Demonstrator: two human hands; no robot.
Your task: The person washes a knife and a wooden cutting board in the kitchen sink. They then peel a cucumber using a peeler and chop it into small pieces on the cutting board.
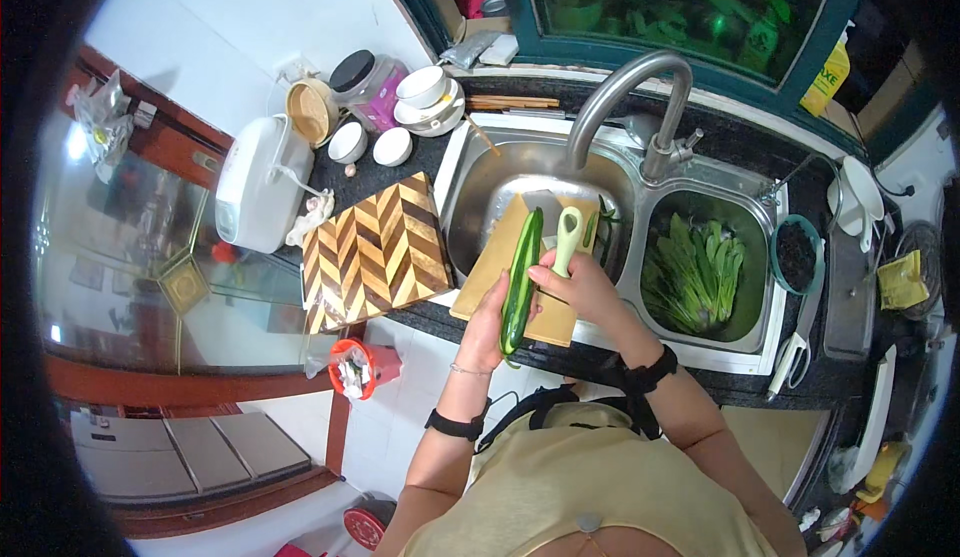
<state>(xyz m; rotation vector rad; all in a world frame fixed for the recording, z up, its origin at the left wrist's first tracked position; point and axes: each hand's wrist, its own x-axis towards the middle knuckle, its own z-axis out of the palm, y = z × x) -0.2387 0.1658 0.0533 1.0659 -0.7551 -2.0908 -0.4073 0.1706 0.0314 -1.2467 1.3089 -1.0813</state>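
Observation:
A long green cucumber point(520, 287) with pale peeled stripes lies in my left hand point(487, 315), slanting up and away from me. My right hand point(576, 287) grips a tool with a pale green looped handle point(569, 228), apparently a peeler; its working end is hidden by the fingers. The right fingertips are close beside the cucumber. Below both hands a tan cutting board point(480, 276) rests across the left basin of the steel sink point(472, 174). A grey metal blade point(541, 203) lies on the board, partly covered. Dark green peel strips point(606, 216) are at its right edge.
Leafy greens point(701, 272) fill part of the right basin. The faucet point(660, 107) arches over the left one. A chevron-patterned wooden board point(379, 253) sits at left, near white bowls point(393, 147). Scissors point(791, 358) and a bowl of dark food point(796, 255) are at right.

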